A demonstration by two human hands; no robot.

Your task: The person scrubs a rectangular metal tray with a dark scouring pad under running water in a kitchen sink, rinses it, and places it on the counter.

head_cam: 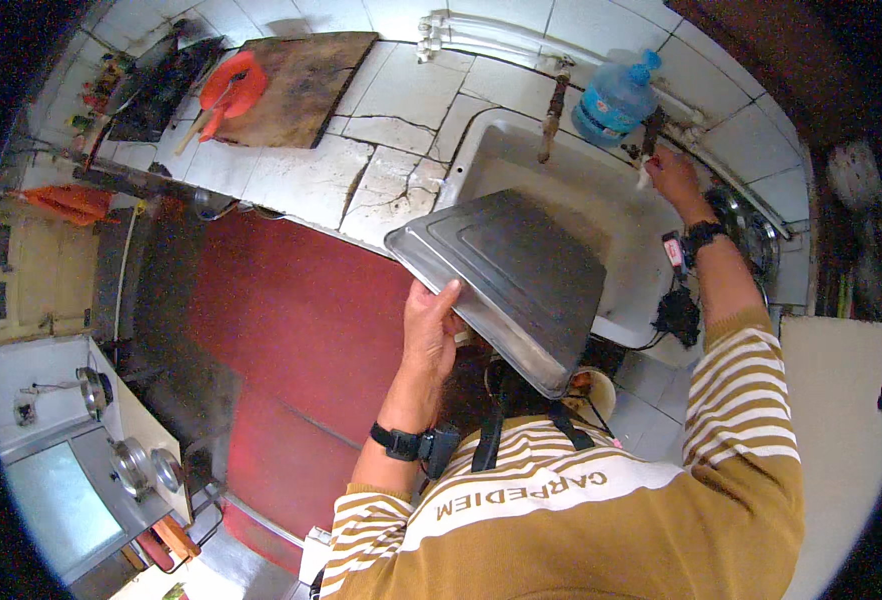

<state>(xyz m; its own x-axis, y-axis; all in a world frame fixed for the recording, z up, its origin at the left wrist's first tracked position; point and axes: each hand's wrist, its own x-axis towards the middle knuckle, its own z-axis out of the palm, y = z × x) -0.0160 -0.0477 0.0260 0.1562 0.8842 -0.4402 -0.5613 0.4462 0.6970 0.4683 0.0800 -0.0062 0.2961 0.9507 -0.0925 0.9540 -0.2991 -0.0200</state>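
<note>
A rectangular metal pan (pixel 516 270) is tilted over the near left part of the white sink (pixel 478 150), its dark flat side facing up. My left hand (pixel 432 319) grips the pan's rim, thumb on top. On the far right, beyond the basin, my right hand (pixel 670 174) has its fingers closed around a small pale item (pixel 644 174) beside a dark upright piece; what exactly it is cannot be told. Close to that hand stands a blue-tinted plastic bottle (pixel 615 101). A rusty tap (pixel 553 120) reaches over the sink.
A wooden cutting board (pixel 298 90) with an orange-red plastic item (pixel 234 86) lies on the cracked tile counter (pixel 392 161). A black scrubber (pixel 677 315) hangs at the sink's right edge. Pipes (pixel 516 34) run along the wall. Below stands a bucket (pixel 598 394).
</note>
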